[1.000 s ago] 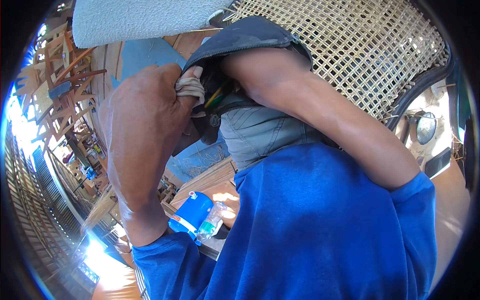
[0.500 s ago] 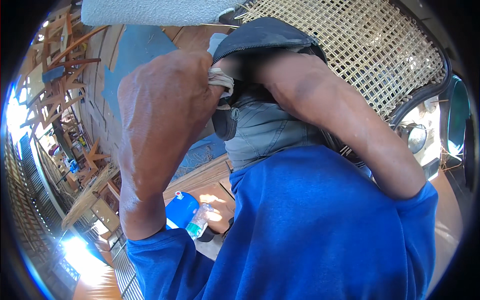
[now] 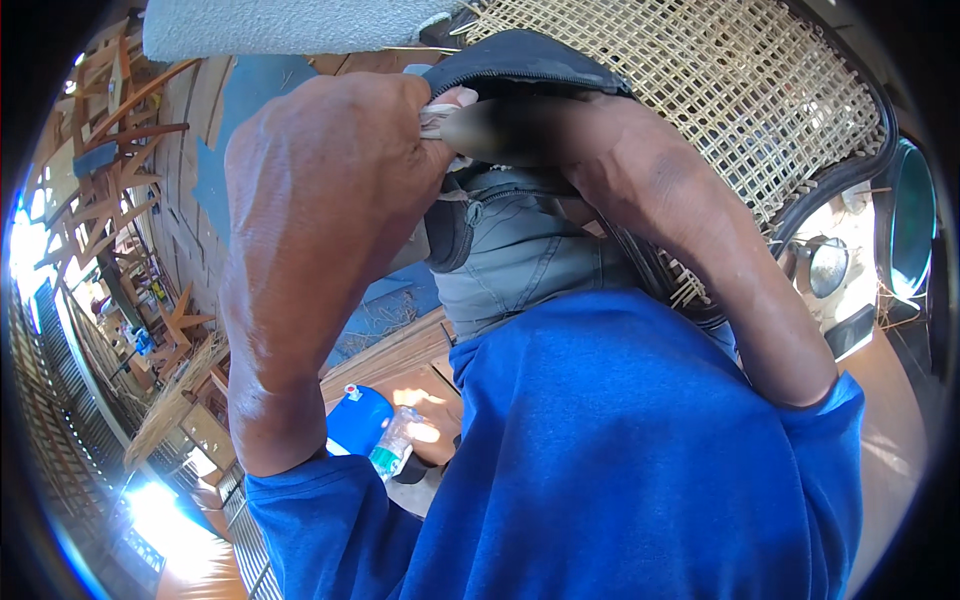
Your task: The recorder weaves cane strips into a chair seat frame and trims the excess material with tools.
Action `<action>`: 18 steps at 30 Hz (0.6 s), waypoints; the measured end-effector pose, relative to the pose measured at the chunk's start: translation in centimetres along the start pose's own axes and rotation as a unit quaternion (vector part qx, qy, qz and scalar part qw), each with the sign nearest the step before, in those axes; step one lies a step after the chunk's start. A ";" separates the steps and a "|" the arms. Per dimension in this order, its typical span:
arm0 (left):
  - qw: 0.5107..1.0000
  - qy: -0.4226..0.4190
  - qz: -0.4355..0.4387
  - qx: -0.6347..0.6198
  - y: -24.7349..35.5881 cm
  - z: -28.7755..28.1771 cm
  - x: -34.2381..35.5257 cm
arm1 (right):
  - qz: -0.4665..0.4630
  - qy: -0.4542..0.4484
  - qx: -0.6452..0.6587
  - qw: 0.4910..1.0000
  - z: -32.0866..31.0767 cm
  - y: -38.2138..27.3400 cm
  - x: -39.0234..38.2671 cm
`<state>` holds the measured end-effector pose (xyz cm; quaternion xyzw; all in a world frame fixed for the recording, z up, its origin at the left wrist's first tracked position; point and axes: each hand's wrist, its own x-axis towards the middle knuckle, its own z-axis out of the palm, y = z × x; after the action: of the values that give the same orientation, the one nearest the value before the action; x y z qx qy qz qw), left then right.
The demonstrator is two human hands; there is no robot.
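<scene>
Dark bag (image 3: 525, 58): in the head view, over the grey trousers (image 3: 510, 250), its zipped mouth gaping; the lap likely serves as its support.
Left hand (image 3: 335, 165): at the bag's left edge, thumb and fingers pinching the pale cloth (image 3: 437, 115), probably also steadying the mouth so there is room inside.
Right hand (image 3: 618, 145): at the bag's opening, coming from its right; the fingers are blurred, so I cannot tell whether they grip anything.
Cane panel (image 3: 720, 80): right of the bag, stretched in a dark curved frame.
Blue container (image 3: 362, 420): left of and well apart from the bag, beside a clear bottle (image 3: 400, 435), perhaps to leave the arms free.
</scene>
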<state>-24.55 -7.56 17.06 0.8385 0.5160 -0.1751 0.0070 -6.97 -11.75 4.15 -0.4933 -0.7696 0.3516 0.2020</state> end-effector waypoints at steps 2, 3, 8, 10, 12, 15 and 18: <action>1.000 -0.022 -0.021 -0.010 0.2 -0.4 0.2 | 0.010 0.074 0.013 0.997 0.4 -0.1 0.5; 0.999 -0.036 -0.035 -0.012 0.3 -0.5 0.3 | -0.004 0.098 0.007 0.995 0.5 -0.1 0.6; 1.000 -0.020 -0.002 -0.008 0.6 -0.8 0.8 | 0.115 0.037 0.014 0.993 1.3 0.4 1.6; 1.000 -0.010 0.016 -0.011 0.6 -0.7 1.2 | 0.110 0.047 -0.014 0.993 1.2 0.8 1.9; 0.999 -0.033 -0.002 -0.038 0.5 -0.7 1.5 | 0.081 0.107 -0.028 0.991 0.7 1.1 3.0; 0.997 -0.051 -0.028 -0.056 0.6 -1.0 2.0 | 0.137 0.033 -0.009 0.990 -0.8 1.8 3.9; 0.994 -0.065 -0.051 -0.065 0.8 -1.5 2.1 | 0.151 -0.030 0.004 0.988 -1.9 2.2 4.8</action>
<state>-22.53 -5.80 17.71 0.7955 0.5671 -0.1954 0.0857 -6.43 -6.24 3.60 -0.5923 -0.6907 0.3955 0.1253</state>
